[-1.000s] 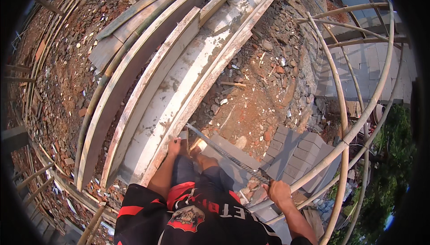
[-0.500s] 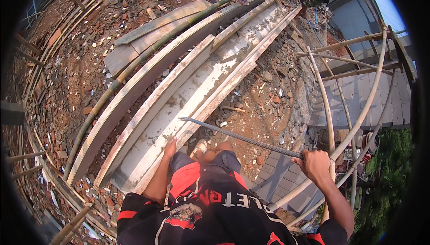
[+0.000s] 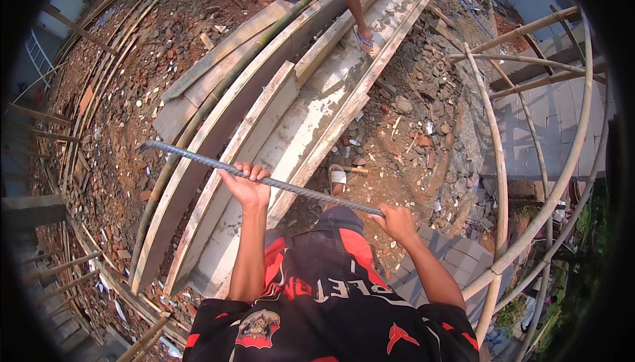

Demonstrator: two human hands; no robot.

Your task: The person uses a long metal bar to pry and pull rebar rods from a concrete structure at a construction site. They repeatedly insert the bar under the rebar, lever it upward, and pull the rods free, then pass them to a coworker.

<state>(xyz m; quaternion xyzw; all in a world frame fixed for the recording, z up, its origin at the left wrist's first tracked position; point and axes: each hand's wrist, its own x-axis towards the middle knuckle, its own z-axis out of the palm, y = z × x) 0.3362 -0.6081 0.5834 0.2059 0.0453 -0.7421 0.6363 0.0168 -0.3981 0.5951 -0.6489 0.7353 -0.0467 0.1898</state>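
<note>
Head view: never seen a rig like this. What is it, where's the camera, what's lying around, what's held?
There's no machine here: a person works with two bare hands. Every picture comes from one wide fisheye camera worn on the head, looking down, so straight edges bend near the rim and picture left is the person's left.

Held: a long, grey, ribbed metal bar with a bent far end. The right hand grips its near end; the left hand, palm up, has it partway along.

Below: a long, pale trough with wooden sides, on brown ground strewn with rubble. Another person's sandalled foot is in the trough's far part. To the right are light-brown round poles and rectangular grey blocks.
</note>
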